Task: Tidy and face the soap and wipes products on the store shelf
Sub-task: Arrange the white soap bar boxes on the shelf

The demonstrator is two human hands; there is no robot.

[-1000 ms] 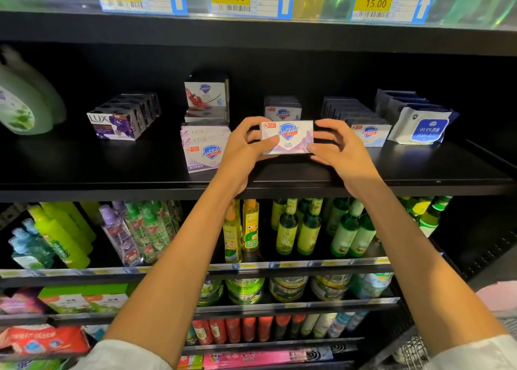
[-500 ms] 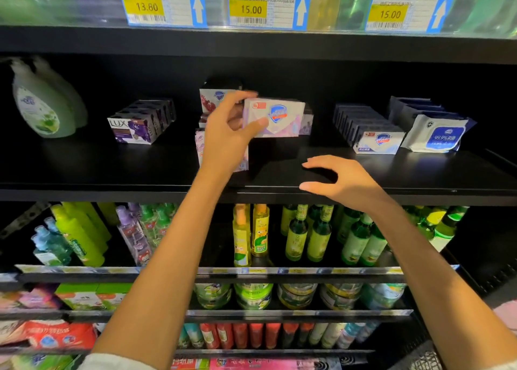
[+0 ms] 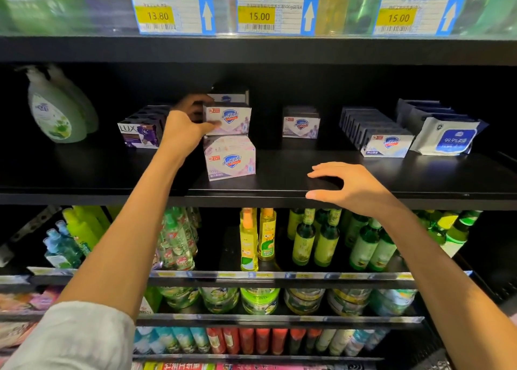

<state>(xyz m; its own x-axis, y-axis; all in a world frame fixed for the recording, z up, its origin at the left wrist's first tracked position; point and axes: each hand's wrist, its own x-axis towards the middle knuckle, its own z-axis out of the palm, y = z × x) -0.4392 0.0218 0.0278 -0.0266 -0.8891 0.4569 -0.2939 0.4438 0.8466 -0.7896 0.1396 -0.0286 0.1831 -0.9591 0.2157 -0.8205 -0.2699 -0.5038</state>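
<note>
Soap box [image 3: 228,119] moved from shelf front onto the multipack [image 3: 230,158], label facing out.
Left hand [image 3: 184,127] grips its left end; right hand [image 3: 345,186], fingers relaxed, rests empty on the shelf [image 3: 419,179] edge, right of the multipack.

The left hand's fingers [image 3: 195,109] grip a soap box [image 3: 228,118] sitting on top of a larger soap pack [image 3: 230,157] on the shelf [image 3: 279,179]. Left of them lies a row of Lux boxes [image 3: 140,130], farther left the pump bottles [image 3: 58,109]. Right of them — another soap box [image 3: 300,125], then a row of soap boxes [image 3: 376,134], then the wipes packs [image 3: 444,134]. The right hand [image 3: 349,188] rests at the shelf's front edge.
</note>
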